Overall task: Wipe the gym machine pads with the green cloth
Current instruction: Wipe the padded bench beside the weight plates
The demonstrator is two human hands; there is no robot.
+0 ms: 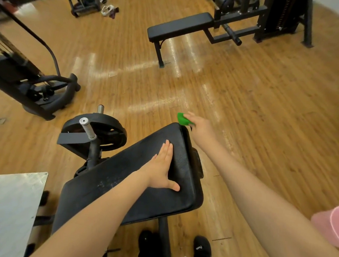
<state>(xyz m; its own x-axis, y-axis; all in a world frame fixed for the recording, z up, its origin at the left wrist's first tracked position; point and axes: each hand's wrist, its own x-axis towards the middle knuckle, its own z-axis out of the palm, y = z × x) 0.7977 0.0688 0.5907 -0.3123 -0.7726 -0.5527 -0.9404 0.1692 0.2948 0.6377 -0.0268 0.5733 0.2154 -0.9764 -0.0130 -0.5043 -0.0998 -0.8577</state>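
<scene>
wiping underway: left hand flat, fingers straight, steadying the black pad, right hand clutching the green cloth at its far corner, likely next dragging it back across.

Most of the green cloth is hidden inside the right hand; only a bunched corner shows. The left forearm covers part of the black pad. The machines at the upper left are blurred, and the silver plate, lower left, is cut off by the frame edge, possibly a footplate.
</scene>
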